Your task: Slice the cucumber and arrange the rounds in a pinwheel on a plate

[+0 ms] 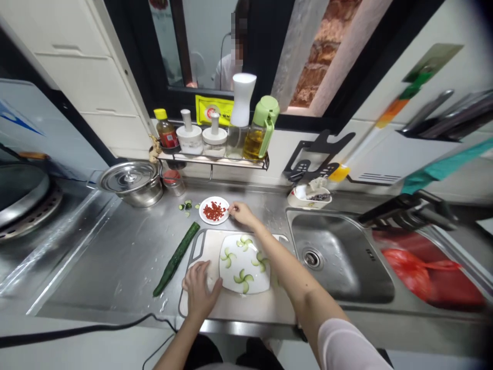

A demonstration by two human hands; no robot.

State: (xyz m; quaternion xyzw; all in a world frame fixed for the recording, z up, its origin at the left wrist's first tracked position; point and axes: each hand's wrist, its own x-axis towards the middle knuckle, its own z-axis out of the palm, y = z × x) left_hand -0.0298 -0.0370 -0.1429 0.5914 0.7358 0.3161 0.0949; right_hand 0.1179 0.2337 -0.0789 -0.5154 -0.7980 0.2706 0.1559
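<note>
My right hand (241, 212) reaches across the board, thumb and forefinger pinched at the right rim of a small white plate (203, 211). Small red pieces (214, 210) lie heaped in that plate. My left hand (201, 288) rests on the left part of the cutting board (246, 308), fingers spread and holding nothing. Beside it on the board is a squarish white plate (234, 262) with green cucumber slices (244, 280) laid out in several pinwheels. A whole cucumber (177, 258) lies left of the board. Cucumber offcuts (188, 205) are scattered left of the small plate.
To the right is a steel sink (342, 257), with a red bag (408, 272) beyond it. A lidded steel pot (133, 182) stands at the back left. Above the counter, a shelf (219, 160) carries seasoning jars and an oil bottle (260, 128). A black cable (96, 329) crosses the front left.
</note>
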